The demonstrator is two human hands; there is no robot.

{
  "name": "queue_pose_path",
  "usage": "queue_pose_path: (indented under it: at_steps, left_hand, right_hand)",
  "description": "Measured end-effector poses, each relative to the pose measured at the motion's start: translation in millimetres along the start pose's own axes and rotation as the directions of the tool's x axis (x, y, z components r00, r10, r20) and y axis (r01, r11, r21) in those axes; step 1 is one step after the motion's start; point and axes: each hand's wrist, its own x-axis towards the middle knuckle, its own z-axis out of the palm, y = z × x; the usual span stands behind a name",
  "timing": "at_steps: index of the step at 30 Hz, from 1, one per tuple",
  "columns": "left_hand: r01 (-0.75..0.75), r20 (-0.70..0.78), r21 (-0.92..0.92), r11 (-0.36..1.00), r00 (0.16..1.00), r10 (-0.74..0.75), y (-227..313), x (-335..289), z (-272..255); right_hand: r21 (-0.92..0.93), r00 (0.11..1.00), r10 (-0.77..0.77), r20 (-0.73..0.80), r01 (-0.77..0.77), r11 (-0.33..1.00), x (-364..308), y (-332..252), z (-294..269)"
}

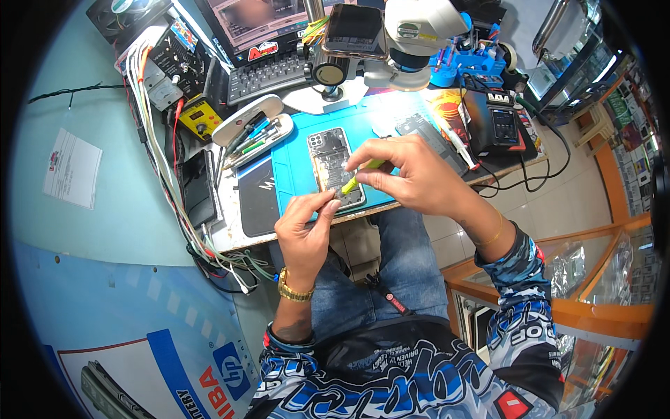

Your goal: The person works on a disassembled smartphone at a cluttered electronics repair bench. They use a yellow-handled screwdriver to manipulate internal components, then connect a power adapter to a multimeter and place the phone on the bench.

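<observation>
An opened phone (329,155) with its back off and its inner parts showing lies on a blue work mat (287,183). My left hand (306,222) is at its lower left corner, thumb and forefinger drawn together on the edge. Above the lower half of the phone, my right hand (412,171) grips a slim yellow-green hand tool (350,186). Its lower end reaches the phone near my left fingertips. The tool's tip is too small to make out, and my right fingers cover part of its shaft.
Beyond the mat stands a microscope (412,42) with a phone (354,31) mounted beside it. An open case of pens and tools (255,133) lies at the left, near hanging cables (157,140). A dark phone back panel (429,136) and a black soldering station (499,122) sit at the right.
</observation>
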Motion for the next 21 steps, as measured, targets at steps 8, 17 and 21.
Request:
queue_pose_path:
  at_steps: [8,17,21]
  left_hand:
    - [0.150,-0.005,-0.098,0.984,0.989,-0.151,-1.6,-1.2,1.8]
    - [0.315,-0.010,-0.294,0.902,0.943,-0.333,-8.0,-2.5,14.5]
    - [0.354,0.073,-0.560,0.749,0.922,-0.381,-3.1,0.3,17.3]
  right_hand:
    - [-0.035,0.999,-0.033,-0.037,0.032,0.999,-8.4,11.1,0.9]
    - [0.254,0.964,0.199,-0.174,-0.151,0.955,-20.5,19.5,12.6]
    - [0.285,0.952,0.209,-0.223,-0.141,0.948,-26.5,21.8,16.0]
